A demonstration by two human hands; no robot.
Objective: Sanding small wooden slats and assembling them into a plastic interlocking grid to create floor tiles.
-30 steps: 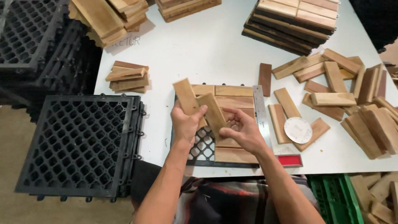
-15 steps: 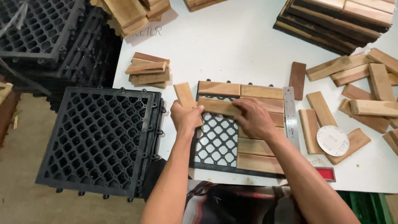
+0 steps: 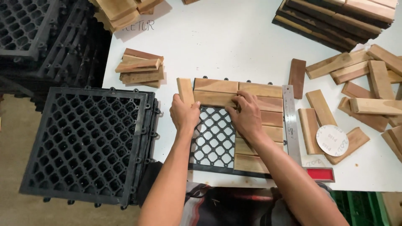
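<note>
A black plastic grid tile (image 3: 214, 140) lies on the white table (image 3: 226, 46), partly covered by short wooden slats (image 3: 259, 90). My right hand (image 3: 247, 115) presses a slat (image 3: 213, 98) flat into the second row on the left half of the tile. My left hand (image 3: 184, 114) rests at the tile's left edge and grips a loose slat (image 3: 184, 90) that stands beside the tile. The lower left part of the grid is bare.
A steel ruler (image 3: 290, 121) lies along the tile's right edge. Loose slats (image 3: 364, 83) and a round sanding disc (image 3: 332, 140) lie to the right. A small slat pile (image 3: 140, 69) sits at left. Black grid tiles (image 3: 88, 142) are stacked off the table's left side. Assembled tiles (image 3: 339, 16) are stacked at back right.
The slat in my right hand has come down from a tilt to lie flat in the tile's second row. My left hand has stayed at the left edge.
</note>
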